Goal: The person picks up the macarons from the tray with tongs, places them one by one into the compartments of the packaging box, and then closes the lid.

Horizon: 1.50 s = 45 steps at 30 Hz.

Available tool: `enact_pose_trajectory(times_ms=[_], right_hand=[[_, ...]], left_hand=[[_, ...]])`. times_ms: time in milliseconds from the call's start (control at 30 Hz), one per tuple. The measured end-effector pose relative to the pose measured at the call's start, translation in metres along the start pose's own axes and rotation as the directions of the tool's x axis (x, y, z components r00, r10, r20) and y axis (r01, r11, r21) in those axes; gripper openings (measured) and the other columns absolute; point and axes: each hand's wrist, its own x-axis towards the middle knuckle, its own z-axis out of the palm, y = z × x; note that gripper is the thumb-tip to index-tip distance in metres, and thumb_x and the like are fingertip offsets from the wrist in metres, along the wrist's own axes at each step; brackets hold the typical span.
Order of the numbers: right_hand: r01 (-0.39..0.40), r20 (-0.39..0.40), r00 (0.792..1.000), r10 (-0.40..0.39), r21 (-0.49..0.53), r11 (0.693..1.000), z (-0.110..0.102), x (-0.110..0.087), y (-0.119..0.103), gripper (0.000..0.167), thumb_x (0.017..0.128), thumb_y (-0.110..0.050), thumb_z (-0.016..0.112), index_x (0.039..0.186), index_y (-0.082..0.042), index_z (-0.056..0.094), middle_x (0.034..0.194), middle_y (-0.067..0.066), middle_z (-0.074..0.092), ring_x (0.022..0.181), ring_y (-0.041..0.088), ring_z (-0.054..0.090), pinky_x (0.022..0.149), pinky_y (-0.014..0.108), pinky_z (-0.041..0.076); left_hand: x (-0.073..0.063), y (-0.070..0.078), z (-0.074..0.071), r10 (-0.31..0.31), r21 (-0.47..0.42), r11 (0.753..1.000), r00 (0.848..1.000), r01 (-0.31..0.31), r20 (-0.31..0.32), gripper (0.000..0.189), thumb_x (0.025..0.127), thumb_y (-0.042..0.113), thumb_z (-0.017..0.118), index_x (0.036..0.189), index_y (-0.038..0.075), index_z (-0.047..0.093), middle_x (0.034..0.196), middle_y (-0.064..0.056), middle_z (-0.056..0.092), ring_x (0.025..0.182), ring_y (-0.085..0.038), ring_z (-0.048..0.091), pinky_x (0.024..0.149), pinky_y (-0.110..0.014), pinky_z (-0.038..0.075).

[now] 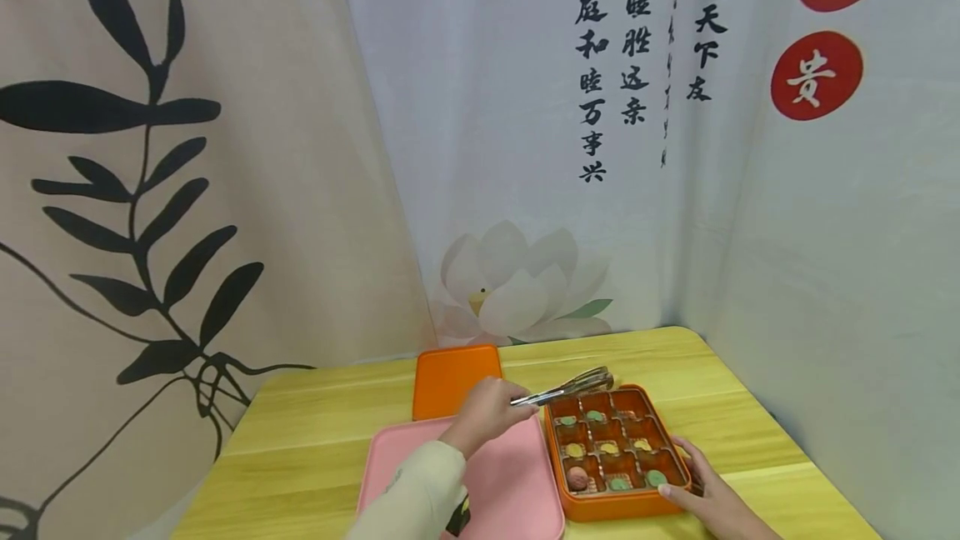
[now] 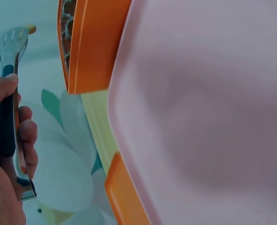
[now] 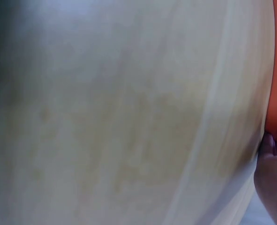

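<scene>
My left hand (image 1: 491, 408) grips metal tongs (image 2: 14, 44) with dark grips. Their heads reach over the back of an orange box (image 1: 615, 508) with a divided insert. A small yellowish piece (image 2: 32, 29) shows at the tongs' tip in the left wrist view. Green pieces (image 1: 655, 478), yellow pieces (image 1: 574, 450) and a reddish-brown ball (image 1: 577, 478) sit in the box's compartments. At the box's front right corner, my right hand (image 1: 708, 490) holds the side, its thumb over the near edge and its fingers along the right wall.
A pink tray (image 1: 517, 473) lies left of the box, under my left forearm. On it, a black and yellow item (image 1: 459, 515) is partly hidden by the sleeve. Behind the tray is a flat orange lid (image 1: 453, 373). Printed curtains (image 1: 480, 148) hang behind the wood-grain table (image 1: 300, 457).
</scene>
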Motion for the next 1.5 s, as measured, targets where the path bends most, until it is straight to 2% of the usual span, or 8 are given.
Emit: enact_pose_trajectory(times_ms=[167,433,800,900,1033,1233,1367,1500], right_hand=[[-0.011,-0.009,1.0,0.01,-0.003,1.0,0.002,0.001,0.0,0.083,0.1,-0.035,0.058,0.156,-0.007,0.005,0.152,0.043,0.01,0.137,0.062,0.01,0.095,0.069,0.035],[-0.01,-0.005,1.0,0.01,-0.013,1.0,0.003,0.001,0.0,0.083,0.1,-0.036,0.059,0.156,-0.007,0.005,0.152,0.043,0.008,0.137,0.062,0.007,0.095,0.07,0.034],[-0.021,0.003,1.0,0.021,-0.032,0.999,-0.001,0.002,-0.001,0.082,0.101,-0.037,0.057,0.156,-0.007,0.004,0.152,0.043,0.005,0.136,0.063,0.007,0.093,0.071,0.034],[-0.028,0.006,1.0,0.028,-0.033,0.999,-0.001,0.003,-0.002,0.083,0.101,-0.038,0.057,0.156,-0.006,0.003,0.152,0.044,0.003,0.136,0.064,0.005,0.094,0.072,0.032],[-0.02,0.008,1.0,0.021,-0.018,1.0,-0.001,0.002,-0.001,0.083,0.101,-0.036,0.057,0.156,-0.005,0.002,0.15,0.046,0.009,0.135,0.064,0.013,0.094,0.068,0.036],[-0.003,-0.001,1.0,0.003,0.009,1.0,-0.002,0.001,0.002,0.082,0.1,-0.032,0.058,0.154,-0.003,0.004,0.143,0.044,0.028,0.126,0.055,0.041,0.091,0.059,0.044],[-0.002,-0.001,1.0,0.002,0.008,1.0,-0.001,0.002,0.001,0.081,0.1,-0.032,0.058,0.154,-0.003,0.004,0.143,0.044,0.029,0.125,0.054,0.043,0.091,0.06,0.044],[-0.012,0.004,1.0,0.012,0.003,1.0,0.0,0.003,-0.001,0.082,0.1,-0.033,0.057,0.155,-0.004,0.004,0.145,0.045,0.023,0.129,0.059,0.034,0.091,0.06,0.043]], left_hand=[[0.012,0.009,0.014,-0.009,0.049,0.999,1.0,0.008,0.024,0.019,0.091,0.036,0.072,0.097,0.019,0.08,0.089,0.011,0.073,0.075,-0.003,0.064,0.07,-0.025,0.052],[0.015,0.013,0.028,-0.039,0.096,0.995,0.999,0.037,0.013,0.024,0.089,0.037,0.075,0.098,0.015,0.08,0.092,0.005,0.074,0.079,-0.009,0.066,0.072,-0.029,0.054],[0.001,-0.003,0.011,-0.053,0.034,0.998,0.998,0.053,-0.016,0.03,0.086,0.036,0.077,0.105,0.014,0.078,0.1,0.002,0.074,0.088,-0.012,0.068,0.079,-0.032,0.055],[-0.005,-0.01,0.003,-0.066,-0.003,0.998,0.997,0.066,-0.048,0.026,0.084,0.034,0.079,0.1,0.013,0.079,0.092,0.003,0.074,0.076,-0.008,0.064,0.071,-0.029,0.053],[-0.014,-0.023,-0.008,-0.113,-0.087,0.991,0.99,0.106,-0.08,0.018,0.082,0.029,0.082,0.084,0.012,0.076,0.067,0.007,0.061,0.055,-0.005,0.045,0.054,-0.024,0.041],[-0.032,-0.053,-0.027,-0.236,-0.125,0.967,0.964,0.22,-0.125,0.018,0.081,0.03,0.082,0.085,0.015,0.075,0.067,0.011,0.058,0.056,-0.008,0.046,0.052,-0.026,0.04],[-0.047,-0.078,-0.043,-0.3,-0.087,0.954,0.935,0.288,-0.19,0.02,0.08,0.032,0.082,0.088,0.015,0.076,0.071,0.009,0.063,0.06,-0.011,0.049,0.055,-0.03,0.042],[-0.063,-0.1,-0.06,-0.389,-0.117,0.921,0.892,0.372,-0.228,0.023,0.08,0.029,0.083,0.095,0.012,0.077,0.078,0.005,0.067,0.064,-0.013,0.052,0.058,-0.031,0.043]])
